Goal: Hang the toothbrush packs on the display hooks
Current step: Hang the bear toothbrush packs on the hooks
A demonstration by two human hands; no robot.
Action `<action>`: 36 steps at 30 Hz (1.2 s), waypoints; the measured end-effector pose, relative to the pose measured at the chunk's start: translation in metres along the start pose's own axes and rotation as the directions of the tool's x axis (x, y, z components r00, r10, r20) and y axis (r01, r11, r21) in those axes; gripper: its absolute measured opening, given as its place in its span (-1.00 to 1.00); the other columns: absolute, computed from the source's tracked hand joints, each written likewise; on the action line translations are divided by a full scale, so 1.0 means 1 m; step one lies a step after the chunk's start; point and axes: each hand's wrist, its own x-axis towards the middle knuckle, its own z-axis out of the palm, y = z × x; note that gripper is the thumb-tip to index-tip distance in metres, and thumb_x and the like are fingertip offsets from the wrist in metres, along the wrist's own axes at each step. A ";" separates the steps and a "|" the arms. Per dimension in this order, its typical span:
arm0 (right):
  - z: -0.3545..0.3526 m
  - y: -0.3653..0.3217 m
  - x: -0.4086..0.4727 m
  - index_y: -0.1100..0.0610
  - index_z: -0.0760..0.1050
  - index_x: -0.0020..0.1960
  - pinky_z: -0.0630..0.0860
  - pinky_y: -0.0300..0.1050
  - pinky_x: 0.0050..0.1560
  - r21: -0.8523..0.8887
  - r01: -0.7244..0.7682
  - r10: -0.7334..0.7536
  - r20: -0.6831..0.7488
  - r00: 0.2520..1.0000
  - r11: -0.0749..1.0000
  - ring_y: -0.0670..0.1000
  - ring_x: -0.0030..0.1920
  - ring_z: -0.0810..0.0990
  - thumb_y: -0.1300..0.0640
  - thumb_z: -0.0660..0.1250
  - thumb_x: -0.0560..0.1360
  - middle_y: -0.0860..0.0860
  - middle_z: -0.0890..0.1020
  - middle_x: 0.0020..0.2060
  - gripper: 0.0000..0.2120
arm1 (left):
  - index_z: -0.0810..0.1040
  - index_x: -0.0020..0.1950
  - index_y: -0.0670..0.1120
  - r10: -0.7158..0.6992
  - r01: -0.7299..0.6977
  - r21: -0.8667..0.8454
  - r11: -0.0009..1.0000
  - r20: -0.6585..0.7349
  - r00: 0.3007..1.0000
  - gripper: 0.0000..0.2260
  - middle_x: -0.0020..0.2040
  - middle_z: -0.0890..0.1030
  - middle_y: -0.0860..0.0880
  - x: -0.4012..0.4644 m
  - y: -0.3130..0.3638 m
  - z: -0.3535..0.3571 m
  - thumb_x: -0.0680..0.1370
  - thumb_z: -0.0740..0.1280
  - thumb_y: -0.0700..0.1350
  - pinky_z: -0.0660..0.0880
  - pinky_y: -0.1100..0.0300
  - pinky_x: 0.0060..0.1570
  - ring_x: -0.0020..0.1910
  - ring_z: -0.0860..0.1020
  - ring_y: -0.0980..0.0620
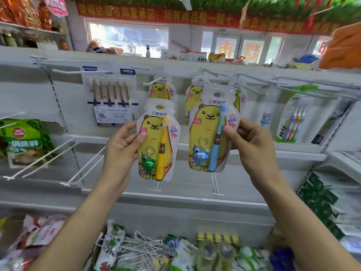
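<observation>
The left hand (125, 147) is pinching the yellow toothbrush pack (157, 139) by its left edge. The right hand (252, 141) is gripping the blue toothbrush pack (213, 130), partly hiding a hanging pack (192, 98) behind

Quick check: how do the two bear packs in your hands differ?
The left-hand pack holds a yellow toothbrush and a green frog charm; the right-hand pack holds a blue toothbrush and a blue charm. The left-hand pack sits lower than the right-hand pack. Both show the same yellow bear and are unhung.
</observation>
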 end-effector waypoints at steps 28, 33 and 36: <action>0.008 0.013 0.043 0.04 0.63 0.02 0.62 -0.22 -0.20 0.012 -0.042 0.042 -0.013 0.999 0.999 -0.07 -0.11 0.73 0.25 0.30 0.61 -0.09 0.75 -0.14 -0.83 | 0.65 0.07 0.05 0.017 -0.014 0.031 0.999 -0.107 0.994 -0.73 0.00 0.73 -0.01 -0.041 0.008 -0.044 0.38 0.49 -0.02 0.64 0.25 -0.17 -0.08 0.69 0.11; 0.008 0.022 0.051 0.12 0.65 0.07 0.61 -0.19 -0.20 0.029 -0.055 0.056 -0.019 0.998 0.998 -0.02 -0.10 0.73 0.25 0.33 0.59 -0.01 0.76 -0.12 -0.85 | 0.66 0.07 0.14 -0.001 0.005 0.038 0.999 -0.099 0.995 -0.43 0.04 0.73 -0.04 -0.045 0.010 -0.039 0.12 0.62 0.28 0.64 0.23 -0.17 -0.03 0.70 0.06; 0.010 0.031 0.060 0.11 0.65 0.08 0.65 -0.08 -0.08 0.020 -0.062 0.063 -0.036 0.997 0.998 0.01 -0.04 0.73 0.23 0.34 0.59 0.01 0.76 -0.09 -0.86 | 0.60 0.10 0.09 -0.014 0.019 0.045 0.999 -0.114 0.993 -0.56 0.01 0.73 -0.09 -0.047 0.005 -0.031 0.28 0.57 0.16 0.65 0.19 -0.19 -0.09 0.71 0.03</action>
